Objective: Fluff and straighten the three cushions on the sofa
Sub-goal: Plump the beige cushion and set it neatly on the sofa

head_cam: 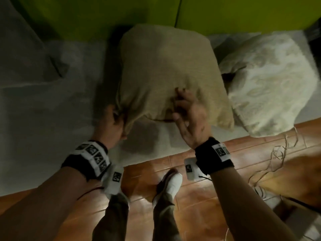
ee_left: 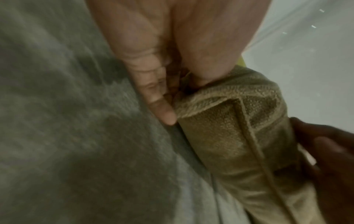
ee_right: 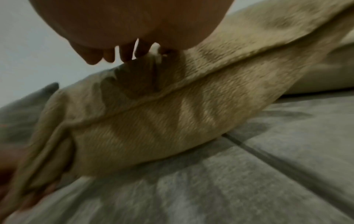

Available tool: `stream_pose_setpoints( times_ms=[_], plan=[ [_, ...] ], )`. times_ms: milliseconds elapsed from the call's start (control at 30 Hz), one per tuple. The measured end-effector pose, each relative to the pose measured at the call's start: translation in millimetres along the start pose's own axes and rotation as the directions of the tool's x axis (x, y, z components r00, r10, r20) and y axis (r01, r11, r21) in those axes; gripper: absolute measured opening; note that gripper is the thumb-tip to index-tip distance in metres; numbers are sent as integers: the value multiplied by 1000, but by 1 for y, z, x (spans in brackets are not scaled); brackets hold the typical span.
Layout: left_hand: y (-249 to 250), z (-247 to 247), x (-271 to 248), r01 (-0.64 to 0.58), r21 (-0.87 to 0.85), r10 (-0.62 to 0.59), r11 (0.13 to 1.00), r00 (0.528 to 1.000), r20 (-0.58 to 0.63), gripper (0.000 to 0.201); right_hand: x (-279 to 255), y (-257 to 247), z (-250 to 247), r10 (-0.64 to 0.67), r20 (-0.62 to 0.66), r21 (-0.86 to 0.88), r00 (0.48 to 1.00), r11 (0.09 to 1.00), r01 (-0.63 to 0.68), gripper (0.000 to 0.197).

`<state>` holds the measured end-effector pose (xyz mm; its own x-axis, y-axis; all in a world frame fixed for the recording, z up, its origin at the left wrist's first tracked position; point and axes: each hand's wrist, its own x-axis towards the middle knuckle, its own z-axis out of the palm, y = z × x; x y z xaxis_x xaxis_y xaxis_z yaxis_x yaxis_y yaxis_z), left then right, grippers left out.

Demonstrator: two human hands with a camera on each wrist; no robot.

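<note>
A tan cushion (head_cam: 165, 66) lies on the grey sofa seat (head_cam: 43, 127), its far edge against the green back. My left hand (head_cam: 121, 117) pinches its near-left corner; in the left wrist view the thumb and fingers (ee_left: 166, 116) fold the tan fabric (ee_left: 229, 144). My right hand (head_cam: 187, 108) lies on the cushion's near edge with fingers spread and pressing into it. The right wrist view shows those fingertips (ee_right: 124, 56) touching the dented tan top (ee_right: 153, 128). A white patterned cushion (head_cam: 269, 84) sits to the right, a grey cushion (head_cam: 26, 49) at the far left.
The green sofa back (head_cam: 86, 14) runs along the top. Brown floor tiles (head_cam: 191, 188) lie in front of the seat, with my shoe (head_cam: 172, 181) on them. Loose threads (head_cam: 281, 153) hang from the white cushion over the seat edge.
</note>
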<state>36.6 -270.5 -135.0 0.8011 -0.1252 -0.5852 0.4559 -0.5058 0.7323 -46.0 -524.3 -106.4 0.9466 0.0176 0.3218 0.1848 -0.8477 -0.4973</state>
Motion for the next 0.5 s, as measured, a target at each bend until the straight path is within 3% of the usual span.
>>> stream_pose_setpoints(
  times_ms=[67, 100, 133, 167, 200, 233, 267, 333, 433, 500],
  plan=[
    [-11, -11, 3, -17, 225, 34, 974, 997, -69, 29, -15, 21, -15, 199, -176, -32, 964, 978, -207, 34],
    [-15, -16, 2, -19, 284, 48, 959, 994, -97, 27, -24, 35, -23, 371, -226, -33, 901, 921, -387, 45],
    [-21, -19, 1, -25, 301, 64, 953, 990, -123, 24, -34, 47, -31, 576, -214, 24, 789, 811, -585, 60],
    [-24, -22, -2, -6, 269, 41, 963, 991, -125, 24, -46, 59, -34, 757, -125, 122, 641, 653, -748, 71],
    [-26, -24, -7, 30, 205, -8, 978, 994, -105, 31, -59, 70, -37, 857, 19, 196, 514, 501, -843, 74],
    [-31, -25, -10, 68, 155, -57, 986, 996, -73, 43, -70, 79, -39, 885, 161, 263, 438, 389, -883, 71],
    [-34, -25, -15, 91, 157, -86, 983, 996, -34, 54, -81, 87, -41, 879, 274, 332, 391, 295, -896, 65],
    [-37, -22, -25, 84, 247, -94, 965, 995, 29, 59, -95, 99, -46, 856, 381, 424, 350, 175, -889, 54],
    [-39, -15, -37, 99, 246, -117, 964, 991, 61, 28, -105, 112, -54, 824, 484, 369, 296, 115, -922, 60],
    [-35, -14, -45, 51, 244, -67, 968, 996, 56, 15, -108, 122, -62, 809, 508, 405, 297, 80, -911, 49]
  ],
)
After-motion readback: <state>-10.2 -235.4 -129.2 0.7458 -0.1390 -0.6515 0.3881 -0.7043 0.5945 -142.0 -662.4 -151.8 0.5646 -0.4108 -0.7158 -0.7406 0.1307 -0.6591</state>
